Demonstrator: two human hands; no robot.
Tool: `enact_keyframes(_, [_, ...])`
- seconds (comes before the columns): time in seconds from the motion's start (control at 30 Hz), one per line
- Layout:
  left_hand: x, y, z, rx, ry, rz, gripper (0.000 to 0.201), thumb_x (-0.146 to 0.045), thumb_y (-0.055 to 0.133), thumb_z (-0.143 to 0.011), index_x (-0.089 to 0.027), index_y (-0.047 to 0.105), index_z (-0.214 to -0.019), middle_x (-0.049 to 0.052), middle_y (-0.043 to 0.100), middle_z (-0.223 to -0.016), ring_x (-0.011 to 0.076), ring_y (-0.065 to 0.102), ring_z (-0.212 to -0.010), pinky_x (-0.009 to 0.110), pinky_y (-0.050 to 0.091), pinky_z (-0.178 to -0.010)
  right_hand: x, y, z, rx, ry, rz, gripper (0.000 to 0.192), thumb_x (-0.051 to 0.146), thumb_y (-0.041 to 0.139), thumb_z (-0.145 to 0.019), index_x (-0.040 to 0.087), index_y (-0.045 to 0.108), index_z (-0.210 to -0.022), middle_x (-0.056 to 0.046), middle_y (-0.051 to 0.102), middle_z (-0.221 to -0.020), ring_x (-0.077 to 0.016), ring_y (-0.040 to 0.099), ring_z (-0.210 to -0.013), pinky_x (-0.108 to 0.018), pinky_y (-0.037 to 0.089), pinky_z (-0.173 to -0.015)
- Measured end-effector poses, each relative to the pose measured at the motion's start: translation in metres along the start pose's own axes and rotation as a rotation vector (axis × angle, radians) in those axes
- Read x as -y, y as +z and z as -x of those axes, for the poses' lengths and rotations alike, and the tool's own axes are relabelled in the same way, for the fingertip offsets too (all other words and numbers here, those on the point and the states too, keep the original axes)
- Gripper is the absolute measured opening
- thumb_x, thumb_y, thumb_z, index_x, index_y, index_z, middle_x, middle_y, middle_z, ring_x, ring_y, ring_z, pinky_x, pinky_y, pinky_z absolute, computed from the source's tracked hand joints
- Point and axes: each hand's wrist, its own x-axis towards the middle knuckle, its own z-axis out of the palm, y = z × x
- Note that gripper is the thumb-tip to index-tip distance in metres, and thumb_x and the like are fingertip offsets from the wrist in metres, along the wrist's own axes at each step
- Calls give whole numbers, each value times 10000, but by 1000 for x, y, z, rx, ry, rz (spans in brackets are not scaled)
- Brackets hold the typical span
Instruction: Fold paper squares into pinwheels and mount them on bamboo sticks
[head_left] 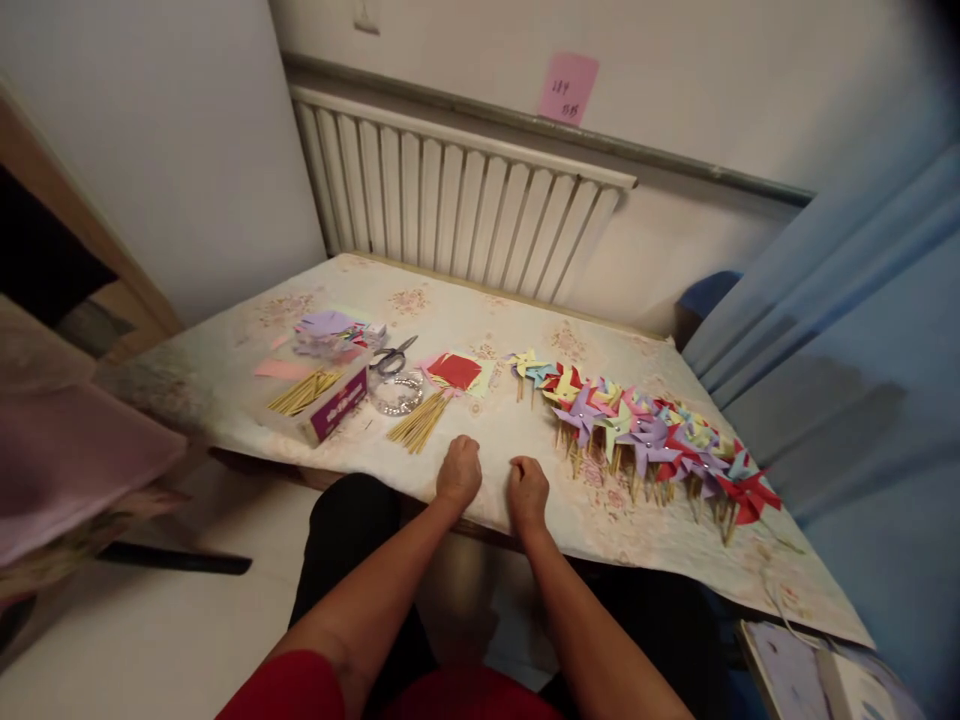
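My left hand [459, 472] rests at the table's front edge, curled into a loose fist, with nothing showing from it. Just to its right, my right hand [529, 492] is also closed, its fingers curled in and nothing visible in them. A fanned bundle of thin wooden sticks [418, 422] lies beyond the left hand. Behind the sticks sits a stack of red paper squares [454, 371] on pale yellow sheets. To the right of my right hand, many paper pinwheels [645, 435] in purple, red, yellow and blue lie on sticks in a long row.
On the left stand a purple-sided box [339, 405] of sticks, a clear round container [397, 394] of small shiny pieces, scissors [393, 356] and a tub with purple paper [330, 325]. A flowered cloth covers the table [517, 315]. A radiator [457, 205] and blue curtain [862, 400] border it.
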Motion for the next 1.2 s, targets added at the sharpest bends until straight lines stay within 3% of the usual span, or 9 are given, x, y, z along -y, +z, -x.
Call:
enact_keyframes(0.13, [-6,2,5,1,-78,-163,323,-171,428,-931,-107,631,-1174,186,575,-1355,302,474,-1288,466,362,-1099,9,-4,17,56,153,-79,282,228,437,-799,173,710,-846,-100,726,-894,-240,659,-871,-348,488,-850])
enact_keyframes(0.3, [-8,4,2,126,-52,-258,567,-370,394,-972,-85,465,-1458,168,377,-1586,325,257,-1495,491,195,-1213,20,-5,22,162,284,-159,352,235,444,-803,173,750,-964,-91,758,-1025,-246,683,-982,-367,492,-939])
enact_keyframes(0.47, [-8,-1,-2,248,-16,-289,622,-430,342,-983,-129,384,-1526,130,276,-1639,293,165,-1535,504,124,-1237,30,-2,28,228,118,-103,413,197,412,-842,161,748,-1079,-102,744,-1123,-236,658,-1058,-372,465,-1000])
enact_keyframes(0.6, [-6,-3,-4,278,11,-275,589,-384,323,-993,-157,373,-1534,117,265,-1644,281,147,-1541,529,133,-1233,29,4,28,251,11,-78,426,179,393,-860,169,739,-1108,-93,746,-1126,-223,653,-1034,-367,471,-990])
enact_keyframes(0.9, [1,1,-13,269,22,-199,551,-327,317,-997,-168,401,-1517,103,295,-1637,277,161,-1538,519,115,-1241,20,18,22,234,-108,-82,444,173,385,-873,175,700,-1185,-89,728,-1187,-233,644,-1039,-398,488,-978])
enact_keyframes(1.2, [0,-8,-16,279,30,-167,563,-256,320,-969,-116,413,-1506,105,315,-1629,277,187,-1530,488,127,-1245,25,22,11,309,-109,-62,486,231,354,-909,162,650,-1288,-102,693,-1261,-254,632,-1101,-423,477,-1007])
